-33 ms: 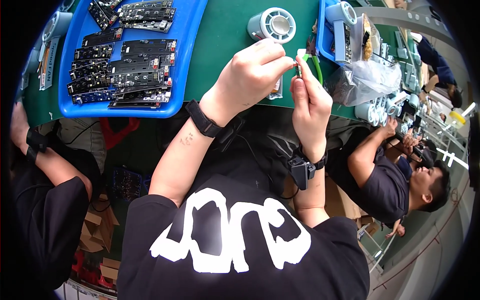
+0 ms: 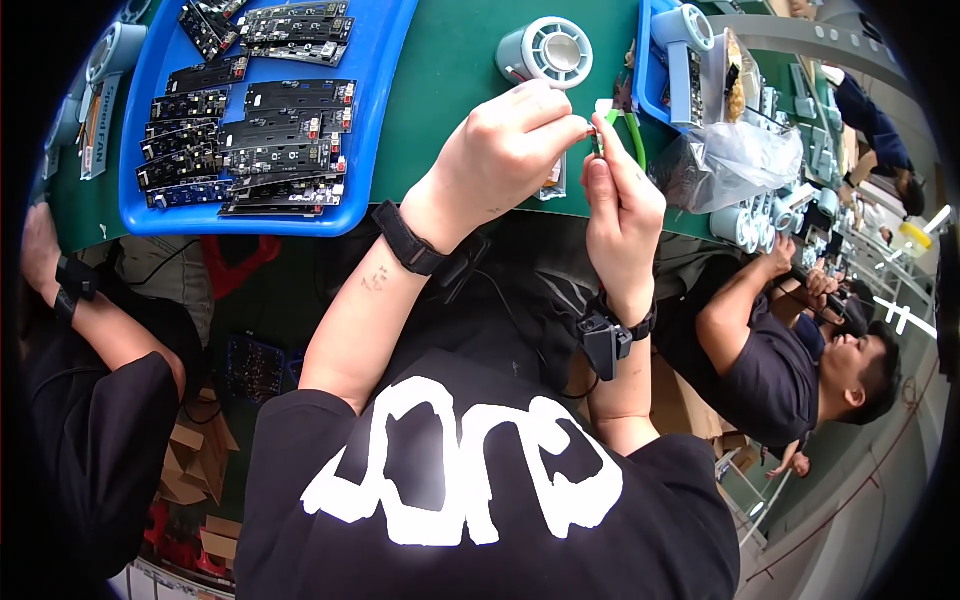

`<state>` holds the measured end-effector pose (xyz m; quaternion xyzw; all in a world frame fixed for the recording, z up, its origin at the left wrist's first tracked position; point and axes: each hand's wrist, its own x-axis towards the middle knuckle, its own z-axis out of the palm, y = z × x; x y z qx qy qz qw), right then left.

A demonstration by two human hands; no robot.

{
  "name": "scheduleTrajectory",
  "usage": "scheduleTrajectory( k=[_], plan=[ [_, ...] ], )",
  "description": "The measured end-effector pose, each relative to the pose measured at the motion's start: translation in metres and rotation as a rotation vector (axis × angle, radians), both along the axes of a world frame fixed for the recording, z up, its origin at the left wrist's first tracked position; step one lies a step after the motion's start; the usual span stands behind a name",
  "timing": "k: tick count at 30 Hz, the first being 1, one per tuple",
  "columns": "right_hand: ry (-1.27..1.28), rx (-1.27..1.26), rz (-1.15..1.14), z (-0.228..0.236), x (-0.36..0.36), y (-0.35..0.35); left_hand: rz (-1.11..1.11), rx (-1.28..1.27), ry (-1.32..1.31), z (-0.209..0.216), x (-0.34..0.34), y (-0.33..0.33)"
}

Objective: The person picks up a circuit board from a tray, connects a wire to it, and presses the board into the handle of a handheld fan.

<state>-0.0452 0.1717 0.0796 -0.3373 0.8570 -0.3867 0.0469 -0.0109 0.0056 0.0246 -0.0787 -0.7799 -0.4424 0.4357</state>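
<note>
My left hand [image 2: 508,148] is closed in a pinch, its fingertips meeting my right hand's. What the left fingers hold is too small to make out. My right hand [image 2: 622,215] pinches a small narrow green-and-dark piece [image 2: 599,145] between thumb and fingers. Just beyond both hands, a round pale-blue fan unit [image 2: 545,52] with a spoked face lies on the green table [image 2: 440,70]. Green-handled pliers [image 2: 636,138] lie right beside the right fingertips, next to a small white-and-green item [image 2: 604,106]. A small clear packet [image 2: 553,182] is partly hidden behind the hands.
On the left, a blue tray [image 2: 360,150] holds several dark circuit boards [image 2: 285,128]. To the right stand another blue tray [image 2: 650,60], a clear plastic bag [image 2: 735,165] and pale-blue fan housings [image 2: 740,225]. A co-worker [image 2: 780,350] sits at right; another person's arm [image 2: 115,325] shows at left.
</note>
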Motion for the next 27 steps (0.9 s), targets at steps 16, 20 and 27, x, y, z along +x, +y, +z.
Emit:
scheduleTrajectory(
  k=[16, 20, 27],
  plan=[
    [-0.017, 0.138, 0.197, 0.031, -0.035, 0.003, -0.086, 0.235, -0.142, 0.008, 0.004, -0.003],
    [0.023, 0.164, 0.341, 0.04, -0.051, 0.001, -0.093, 0.21, -0.125, 0.008, 0.003, -0.006],
    [0.061, 0.306, 0.416, 0.053, -0.053, -0.005, -0.121, 0.238, -0.098, 0.006, 0.004, -0.007]
  ],
)
